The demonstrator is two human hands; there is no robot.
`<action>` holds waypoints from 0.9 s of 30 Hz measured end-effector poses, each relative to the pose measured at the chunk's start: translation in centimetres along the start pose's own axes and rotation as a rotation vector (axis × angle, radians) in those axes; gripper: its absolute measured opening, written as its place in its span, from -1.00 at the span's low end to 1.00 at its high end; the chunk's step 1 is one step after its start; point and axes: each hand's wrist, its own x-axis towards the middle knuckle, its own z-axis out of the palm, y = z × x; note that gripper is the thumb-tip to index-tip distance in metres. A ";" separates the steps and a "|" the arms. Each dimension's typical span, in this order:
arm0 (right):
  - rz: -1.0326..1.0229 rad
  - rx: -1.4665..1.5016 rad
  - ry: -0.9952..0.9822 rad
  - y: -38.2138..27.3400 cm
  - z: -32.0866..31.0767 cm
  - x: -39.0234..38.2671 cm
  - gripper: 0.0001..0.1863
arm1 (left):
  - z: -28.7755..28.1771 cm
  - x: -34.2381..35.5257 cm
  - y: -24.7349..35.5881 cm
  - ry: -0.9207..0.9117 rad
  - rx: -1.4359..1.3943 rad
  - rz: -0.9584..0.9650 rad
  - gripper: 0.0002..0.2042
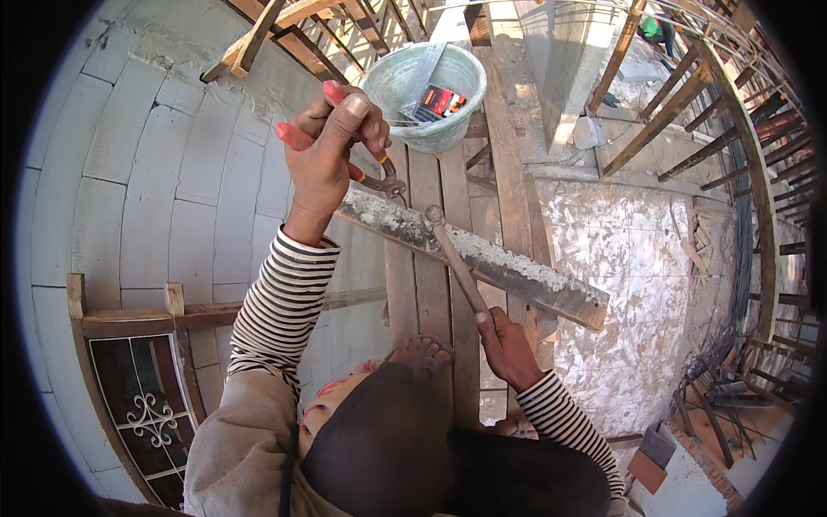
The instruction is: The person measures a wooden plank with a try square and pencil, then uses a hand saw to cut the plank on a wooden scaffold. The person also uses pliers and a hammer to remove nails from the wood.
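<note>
Raised at the upper middle, my left hand (326, 164) is closed round the red handles of a pair of pliers (393, 184). The pliers' jaws point down by the left end of a mortar-crusted wooden board (538, 289). Whether the jaws grip anything is too small to tell. My right hand (510, 349), lower and to the right, grips the wooden handle of a hammer (461, 267). The hammer's head appears over the board, just right of the pliers; I cannot tell whether it touches. The board lies slantwise across scaffold planks (426, 293).
Beyond the board stands a pale green plastic tub (379, 86) holding a metal strip (422, 77) and a red-and-black pack (441, 102). A grey block wall (146, 172) rises at the left. Timber posts (663, 121) stand at the right above a splattered floor (612, 258) below.
</note>
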 end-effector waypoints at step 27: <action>-0.246 -0.337 0.503 5.9 -6.6 3.1 -0.59 | -7.4 10.7 -5.5 0.560 -0.472 0.024 -0.73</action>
